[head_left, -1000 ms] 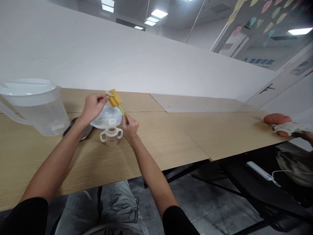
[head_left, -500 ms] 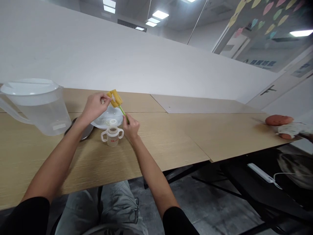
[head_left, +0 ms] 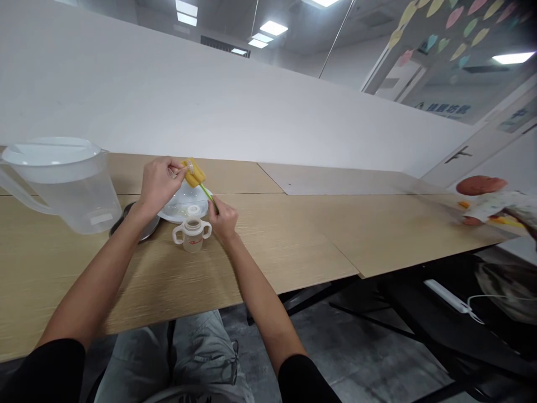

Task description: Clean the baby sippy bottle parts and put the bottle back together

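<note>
My right hand (head_left: 224,218) is closed round the green handle of a sponge brush (head_left: 194,172), its yellow head raised over the white bowl (head_left: 178,211). My left hand (head_left: 161,182) pinches a small clear, whitish piece (head_left: 189,166) against the yellow sponge; its exact kind is too small to make out. Just in front of the bowl stands a two-handled baby cup (head_left: 193,242) with red print, upright and without a lid. A small white ring-like part (head_left: 193,210) shows behind the cup's mouth, at the bowl's near side.
A large lidded plastic pitcher (head_left: 79,196) stands at the left. Partly under my left forearm lies a dark metal dish (head_left: 149,229). At the far right, a person's patterned sleeve (head_left: 503,206) reaches over the table beside a rounded orange-brown thing (head_left: 480,184). A white wall runs behind the table.
The sponge head and both hands have shifted slightly left and down, and the sponge has turned a little. At far right, the patterned sleeve has moved and yellow-orange things show beneath it.
</note>
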A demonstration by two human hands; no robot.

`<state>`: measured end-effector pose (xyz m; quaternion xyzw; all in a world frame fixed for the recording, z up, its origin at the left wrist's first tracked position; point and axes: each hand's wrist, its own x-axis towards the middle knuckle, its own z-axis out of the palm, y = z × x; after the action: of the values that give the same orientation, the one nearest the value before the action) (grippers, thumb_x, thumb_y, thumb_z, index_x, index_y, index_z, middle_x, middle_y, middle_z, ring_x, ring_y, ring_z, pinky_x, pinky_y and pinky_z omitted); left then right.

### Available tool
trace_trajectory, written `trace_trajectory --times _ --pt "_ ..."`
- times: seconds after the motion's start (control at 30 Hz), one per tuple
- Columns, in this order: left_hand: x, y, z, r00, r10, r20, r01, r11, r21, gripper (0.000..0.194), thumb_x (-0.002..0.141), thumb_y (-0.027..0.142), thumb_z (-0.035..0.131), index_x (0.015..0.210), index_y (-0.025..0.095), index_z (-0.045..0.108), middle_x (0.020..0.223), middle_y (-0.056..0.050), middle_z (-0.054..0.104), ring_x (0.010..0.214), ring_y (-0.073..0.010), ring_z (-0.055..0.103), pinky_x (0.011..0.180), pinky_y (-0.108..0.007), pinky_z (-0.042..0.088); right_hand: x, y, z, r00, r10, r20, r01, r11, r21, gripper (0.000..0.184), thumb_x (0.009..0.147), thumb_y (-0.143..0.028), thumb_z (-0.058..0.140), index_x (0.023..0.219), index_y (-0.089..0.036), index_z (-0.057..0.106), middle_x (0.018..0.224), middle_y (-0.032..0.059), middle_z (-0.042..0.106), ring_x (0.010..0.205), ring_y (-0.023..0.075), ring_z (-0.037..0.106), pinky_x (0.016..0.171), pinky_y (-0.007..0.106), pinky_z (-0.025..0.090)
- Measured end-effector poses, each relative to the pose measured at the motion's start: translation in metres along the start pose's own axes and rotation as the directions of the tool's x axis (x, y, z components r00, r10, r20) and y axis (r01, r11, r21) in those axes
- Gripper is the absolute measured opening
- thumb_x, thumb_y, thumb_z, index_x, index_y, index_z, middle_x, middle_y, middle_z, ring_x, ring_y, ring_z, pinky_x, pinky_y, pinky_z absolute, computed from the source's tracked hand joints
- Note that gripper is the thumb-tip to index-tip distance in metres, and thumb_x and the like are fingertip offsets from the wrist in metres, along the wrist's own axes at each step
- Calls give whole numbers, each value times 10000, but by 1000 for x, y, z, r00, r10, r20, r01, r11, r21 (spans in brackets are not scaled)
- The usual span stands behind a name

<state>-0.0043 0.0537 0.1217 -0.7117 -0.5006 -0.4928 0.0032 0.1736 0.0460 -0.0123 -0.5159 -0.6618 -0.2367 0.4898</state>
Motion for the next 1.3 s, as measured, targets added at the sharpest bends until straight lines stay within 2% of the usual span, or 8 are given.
trace_trajectory --times 0.1,0.23,0.4,0.57,0.8,1.0,1.3 --pt "1 1 -3 998 -50 42 52 998 -44 196 759 356 665 814 177 724 804 -56 714 705 -181 607 677 -293 451 0 1 0 1000 -16 -2 16 1000 -14 358 1020 -329 434 1026 -149 743 669 57 705 559 106 575 583 241 374" --pt "4 3 -8 977 -105 184 132 981 -141 204 756 370 644 703 184 710 653 -28 659 607 -156 544 591 -275 388 0 3 0 1000 -21 -14 21 999 -39 348 1016 -332 447 1038 -149 742 715 70 721 582 114 594 594 244 389" --pt "5 5 -12 954 -90 286 156 963 -218 317 774 447 605 621 182 687 570 -24 600 544 -138 482 529 -266 321 0 2 1 1000 -21 -20 20 999 -44 338 1017 -319 447 1045 -151 739 728 72 727 599 117 616 599 242 400" --pt "2 8 -11 965 -94 245 149 964 -220 282 774 425 595 653 185 680 603 -14 610 561 -134 485 535 -256 350 0 2 1 998 -36 -54 34 999 -40 335 1019 -312 445 1041 -153 740 716 63 723 577 114 602 584 251 386" --pt "3 7 -12 986 -112 124 132 978 -164 274 730 435 667 783 174 732 677 -27 660 632 -143 536 591 -254 404 0 4 3 1000 -20 16 21 998 -67 302 1015 -296 461 1075 -169 729 735 63 715 610 112 595 606 245 384" --pt "3 2 -6 988 -98 123 121 974 -193 274 690 437 704 802 190 741 664 -27 642 618 -147 528 572 -267 400 1 4 0 998 1 68 4 998 -62 319 1021 -315 449 1098 -173 724 759 71 718 619 109 595 620 246 383" --pt "1 9 -9 997 -82 2 79 952 -294 279 717 424 705 842 177 733 704 -22 666 609 -128 533 590 -269 430 2 0 -1 997 28 77 -23 997 -69 342 1025 -325 436 1091 -165 731 735 69 708 614 116 576 609 259 359"
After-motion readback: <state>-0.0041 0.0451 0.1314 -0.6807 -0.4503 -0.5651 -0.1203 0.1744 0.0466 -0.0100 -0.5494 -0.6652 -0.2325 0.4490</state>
